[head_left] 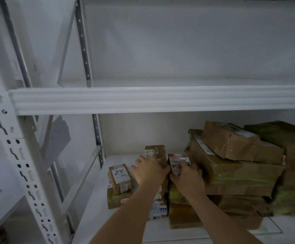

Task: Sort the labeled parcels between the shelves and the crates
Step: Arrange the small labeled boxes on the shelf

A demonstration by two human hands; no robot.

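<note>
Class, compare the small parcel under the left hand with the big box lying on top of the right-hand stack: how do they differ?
The small parcel stands beside the low piles; the big box lies tilted on the tall stack. The left hand touches the small one; nothing touches the big one. Both are brown cardboard with white labels.

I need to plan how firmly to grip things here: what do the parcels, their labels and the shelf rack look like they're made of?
The parcels look like brown corrugated cardboard, matte, with glossy strips that suggest clear tape. The label on the small parcel under the right hand seems to be printed white paper. The shelf rack looks like white-painted metal, judging by its punched slots and ribbed beam.
</note>
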